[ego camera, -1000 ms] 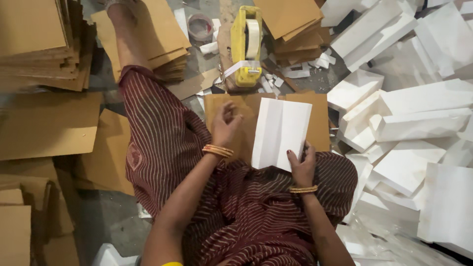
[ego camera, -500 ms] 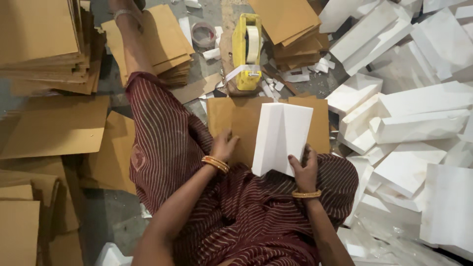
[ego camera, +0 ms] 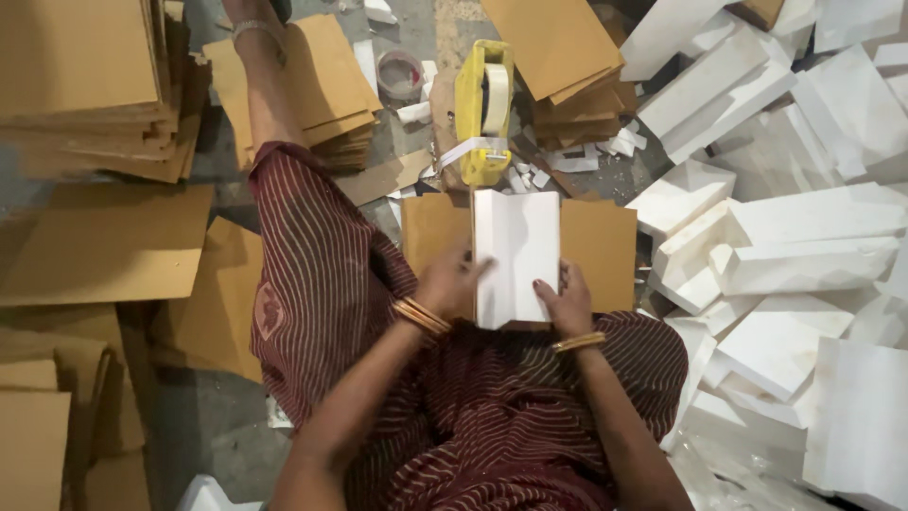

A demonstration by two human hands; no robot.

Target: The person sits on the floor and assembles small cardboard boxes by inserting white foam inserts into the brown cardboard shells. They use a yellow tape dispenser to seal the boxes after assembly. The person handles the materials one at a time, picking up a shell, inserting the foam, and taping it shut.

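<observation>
A white folded card box (ego camera: pixel 516 254) lies flat on a brown cardboard sheet (ego camera: pixel 605 248) across my lap. My left hand (ego camera: pixel 448 281) rests on the box's left edge, fingers reaching onto the white card. Along the lower right edge, my right hand (ego camera: pixel 566 300) grips the box. Both wrists carry orange bangles. A yellow tape dispenser (ego camera: pixel 483 112) with a white tape roll stands just beyond the box, a strip of tape hanging at its front.
Stacks of brown cardboard sheets (ego camera: pixel 85 90) fill the left side and the far middle (ego camera: pixel 558 47). A heap of white folded boxes (ego camera: pixel 804 237) covers the right. My outstretched leg (ego camera: pixel 260 76) reaches past another brown stack (ego camera: pixel 326 80). Paper scraps litter the floor.
The white box has swung from a tilt to lie straight and flat on the brown sheet. My left hand moved right onto its edge; my right hand stayed on the lower right side.
</observation>
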